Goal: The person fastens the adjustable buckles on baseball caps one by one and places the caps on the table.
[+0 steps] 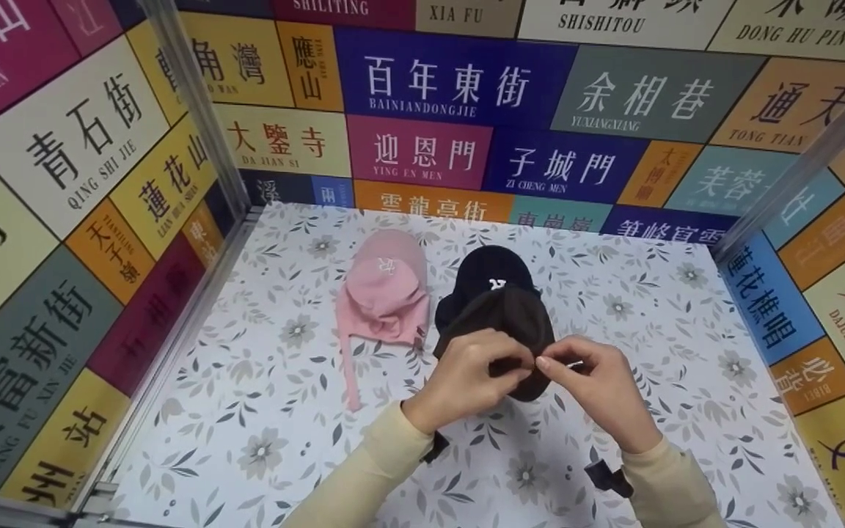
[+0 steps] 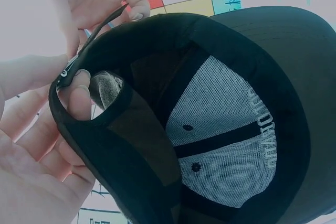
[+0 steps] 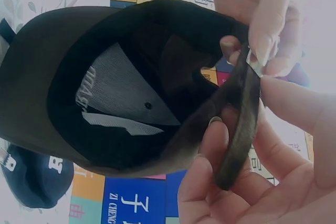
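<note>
Both hands work at the back strap of a dark brown baseball cap [image 1: 499, 312]. My left hand [image 1: 466, 374] pinches the strap near its small metal buckle [image 2: 69, 66], with fingertips through the opening at the back of the cap. My right hand [image 1: 602, 385] pinches the strap right beside the buckle, thumb close to the left fingertips. The loose strap end [image 3: 237, 145] lies across the right fingers in the right wrist view. Inside the cap, pale mesh lining [image 2: 215, 103] shows, and the brim points away from the hands.
A black cap [image 1: 492, 264] with a white emblem lies just beyond the brown one. Left of it rests a pink cap [image 1: 386, 282], its strap trailing toward the front. The table [image 1: 261, 447] has a floral cover, with colourful sign-printed walls [image 1: 459, 88] behind and at both sides.
</note>
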### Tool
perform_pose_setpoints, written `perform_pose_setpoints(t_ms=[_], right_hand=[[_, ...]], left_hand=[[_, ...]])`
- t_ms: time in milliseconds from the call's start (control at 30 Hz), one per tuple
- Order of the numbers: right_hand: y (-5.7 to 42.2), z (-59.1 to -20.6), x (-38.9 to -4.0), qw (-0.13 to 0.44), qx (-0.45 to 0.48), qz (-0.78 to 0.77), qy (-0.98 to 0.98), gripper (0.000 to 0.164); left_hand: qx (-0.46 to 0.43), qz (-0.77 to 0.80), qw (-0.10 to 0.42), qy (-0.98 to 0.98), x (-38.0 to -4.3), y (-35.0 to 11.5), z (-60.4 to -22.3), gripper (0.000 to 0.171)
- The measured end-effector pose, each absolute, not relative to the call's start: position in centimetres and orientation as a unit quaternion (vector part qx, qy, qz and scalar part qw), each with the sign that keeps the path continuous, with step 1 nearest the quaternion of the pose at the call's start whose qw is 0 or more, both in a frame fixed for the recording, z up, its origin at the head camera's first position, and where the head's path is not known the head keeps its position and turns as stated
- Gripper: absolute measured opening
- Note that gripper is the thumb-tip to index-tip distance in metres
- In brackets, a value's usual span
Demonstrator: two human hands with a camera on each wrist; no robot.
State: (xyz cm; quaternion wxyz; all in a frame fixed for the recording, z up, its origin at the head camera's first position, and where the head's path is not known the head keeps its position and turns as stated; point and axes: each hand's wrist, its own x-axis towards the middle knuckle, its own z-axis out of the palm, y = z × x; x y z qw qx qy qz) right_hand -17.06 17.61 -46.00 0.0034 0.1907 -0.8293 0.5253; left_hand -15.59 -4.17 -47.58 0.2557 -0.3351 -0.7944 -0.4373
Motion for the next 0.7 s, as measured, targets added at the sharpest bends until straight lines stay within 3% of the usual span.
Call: perform_pose_setpoints(t_ms=[433, 700], right_hand=[[17.4, -41.7, -20.1, 0.065, 0.236, 0.460, -0.853, 0.013], [15.6, -41.3, -23.7, 0.057, 0.250, 0.400, -0.880, 0.023]], left_hand=[[-0.341, -0.428, 0.257, -0.796, -15.1, -4.1, -47.8, 0.010], [-0.348, -0.402, 0.255, -0.807, -14.6, -3.9, -48.0, 0.010]])
